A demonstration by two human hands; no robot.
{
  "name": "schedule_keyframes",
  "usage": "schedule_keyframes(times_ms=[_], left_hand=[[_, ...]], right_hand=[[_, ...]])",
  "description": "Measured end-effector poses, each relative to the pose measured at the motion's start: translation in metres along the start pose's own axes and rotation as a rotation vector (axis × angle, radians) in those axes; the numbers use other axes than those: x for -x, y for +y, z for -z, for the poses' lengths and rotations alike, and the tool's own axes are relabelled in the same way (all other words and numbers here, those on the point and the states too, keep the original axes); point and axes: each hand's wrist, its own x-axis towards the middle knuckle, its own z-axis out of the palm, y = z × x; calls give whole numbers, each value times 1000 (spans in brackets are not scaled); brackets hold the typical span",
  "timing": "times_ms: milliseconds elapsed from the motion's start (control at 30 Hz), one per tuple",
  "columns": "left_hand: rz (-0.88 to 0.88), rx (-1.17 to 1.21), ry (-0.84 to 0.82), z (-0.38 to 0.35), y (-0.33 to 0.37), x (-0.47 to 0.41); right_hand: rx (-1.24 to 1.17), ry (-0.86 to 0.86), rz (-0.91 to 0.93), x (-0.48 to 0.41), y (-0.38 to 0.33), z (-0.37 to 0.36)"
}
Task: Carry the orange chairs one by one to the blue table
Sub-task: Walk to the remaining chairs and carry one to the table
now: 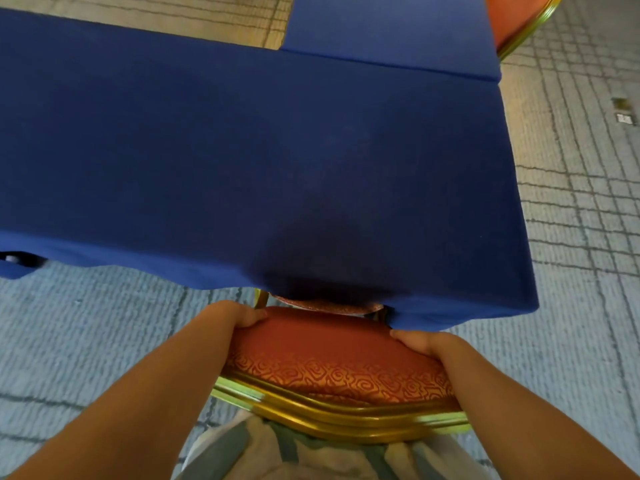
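Note:
An orange chair (332,355) with a gold metal frame stands right in front of me, its patterned padded backrest towards me. My left hand (239,315) grips the left side of the backrest, and my right hand (420,341) grips its right side. The chair's seat is tucked under the blue table (242,150), whose cloth hides most of it. A second orange chair (512,19) shows at the top right, beside another blue-covered table (388,29).
Grey-blue carpet with a grid pattern (581,209) lies to the right and left of the table. A small tag or scrap (623,110) lies on the floor at the far right. My clothing fills the bottom middle.

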Motion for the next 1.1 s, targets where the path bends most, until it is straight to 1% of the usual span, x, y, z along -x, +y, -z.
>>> schedule_keyframes(times_ms=[100,167,233,300,400,533,633,700,800,867,1100], left_hand=[[-24,-102,90,10,10,-7],[-44,-134,130,20,15,-9],[-87,-174,141,30,18,-11],[-110,-181,136,37,18,-14],[-102,-176,113,41,18,-16],[-94,-151,138,37,15,-11],[-158,-196,150,38,15,-2],[-212,-217,180,39,16,5],[-258,-225,191,38,15,15],[-272,-170,229,35,12,23],[-353,-6,473,29,-13,71]], right_hand=[[71,-8,44,-13,1,8],[58,-37,33,-21,-2,9],[-10,-68,-22,-28,-8,11],[-26,-104,-52,-32,-15,12],[2,-98,-44,-33,-22,14],[-46,-124,-119,-25,-27,10],[1,-115,-198,-17,-35,12],[31,-90,-215,-11,-43,16],[75,-52,-168,-4,-64,18],[92,-43,-123,3,-84,17],[25,61,90,44,-156,10]])
